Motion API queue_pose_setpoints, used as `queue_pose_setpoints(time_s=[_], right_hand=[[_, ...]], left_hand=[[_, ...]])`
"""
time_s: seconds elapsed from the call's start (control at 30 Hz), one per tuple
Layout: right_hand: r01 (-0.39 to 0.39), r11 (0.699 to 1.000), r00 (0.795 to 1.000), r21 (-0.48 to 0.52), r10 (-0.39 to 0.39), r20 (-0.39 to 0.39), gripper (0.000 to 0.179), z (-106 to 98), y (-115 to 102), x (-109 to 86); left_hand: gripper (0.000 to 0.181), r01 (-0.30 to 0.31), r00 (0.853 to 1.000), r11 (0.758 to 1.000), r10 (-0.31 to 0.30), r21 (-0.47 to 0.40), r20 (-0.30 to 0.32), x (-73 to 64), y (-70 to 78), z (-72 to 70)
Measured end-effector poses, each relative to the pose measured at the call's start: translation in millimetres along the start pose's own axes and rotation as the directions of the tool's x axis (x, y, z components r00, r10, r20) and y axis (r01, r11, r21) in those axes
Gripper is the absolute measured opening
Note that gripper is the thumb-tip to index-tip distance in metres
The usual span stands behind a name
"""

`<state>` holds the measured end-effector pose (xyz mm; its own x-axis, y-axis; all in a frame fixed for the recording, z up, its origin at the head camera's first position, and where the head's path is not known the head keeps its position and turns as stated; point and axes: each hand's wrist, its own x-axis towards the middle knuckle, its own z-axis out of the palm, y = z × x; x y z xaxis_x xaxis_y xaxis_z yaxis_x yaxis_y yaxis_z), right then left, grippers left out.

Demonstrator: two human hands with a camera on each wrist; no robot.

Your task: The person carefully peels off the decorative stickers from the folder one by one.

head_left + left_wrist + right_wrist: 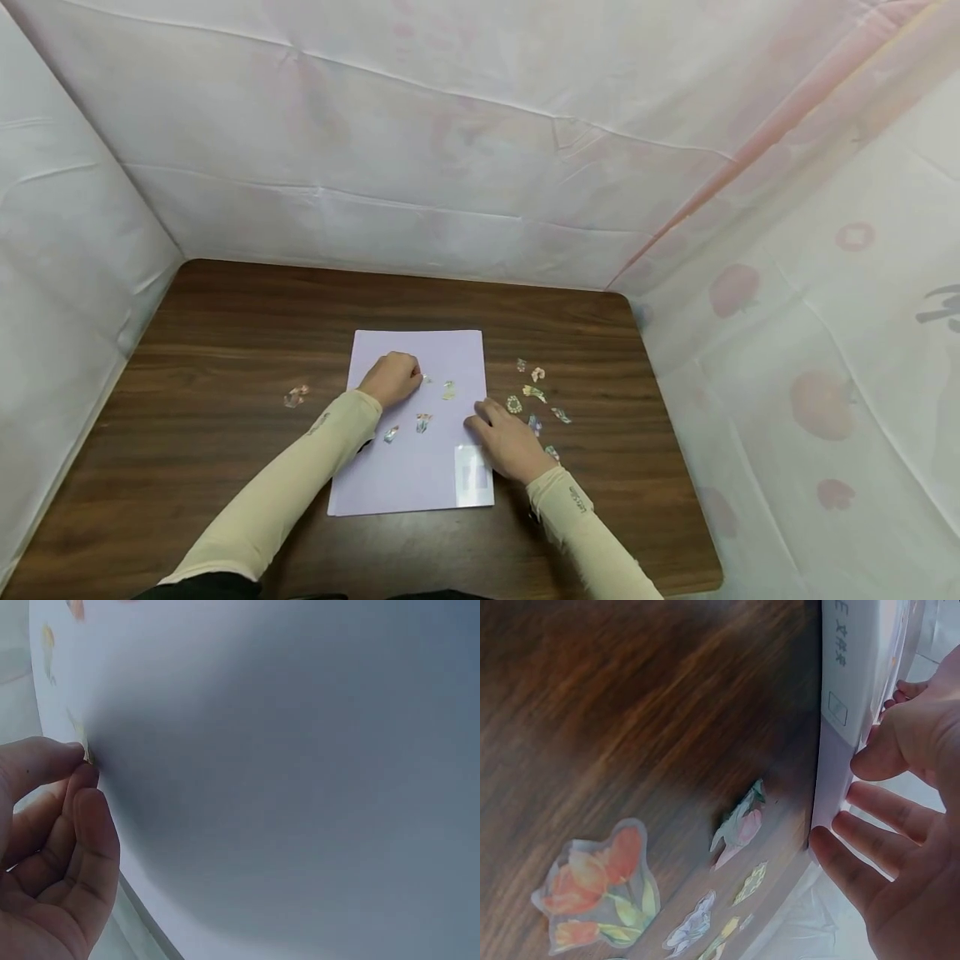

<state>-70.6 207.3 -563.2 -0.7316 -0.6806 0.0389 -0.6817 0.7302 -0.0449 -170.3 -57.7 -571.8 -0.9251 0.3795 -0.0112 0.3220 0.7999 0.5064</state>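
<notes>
A pale purple file folder lies on the table, several small flower stickers on its cover. My left hand is over the upper part of the folder. In the left wrist view, its thumb and fingertip pinch the edge of a small yellowish sticker against the cover. Nearby on the cover are a yellow sticker and an orange-topped flower sticker. My right hand rests along the folder's right edge, its fingers extended and touching that side, above the white label.
Several loose flower stickers lie on the dark wooden table right of the folder, including an orange tulip sticker and a pink tulip sticker. Another orange sticker lies to the left. Pale fabric curtains surround the table.
</notes>
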Motion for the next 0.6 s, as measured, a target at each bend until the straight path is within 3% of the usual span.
queue_pose_setpoints(time_s=[0.2,0.43,0.6], right_hand=[[0.001,1.0,1.0,-0.005,-0.001,-0.016,0.04,-0.1,0.4,0.3],[0.007,1.0,1.0,-0.006,-0.007,-0.009,0.04,0.2,-0.2,1.3],[0.005,1.0,1.0,-0.004,-0.005,0.017,0.041,-1.6,-0.7,4.1]], left_hand=[[0.015,0.02,1.0,1.0,-0.02,-0.009,0.024,2.9,0.0,1.7],[0.03,0.073,0.994,0.997,-0.073,0.002,0.078,0.5,1.3,3.2],[0.028,0.072,0.995,0.997,-0.073,0.019,0.062,-2.6,-3.0,-1.4]])
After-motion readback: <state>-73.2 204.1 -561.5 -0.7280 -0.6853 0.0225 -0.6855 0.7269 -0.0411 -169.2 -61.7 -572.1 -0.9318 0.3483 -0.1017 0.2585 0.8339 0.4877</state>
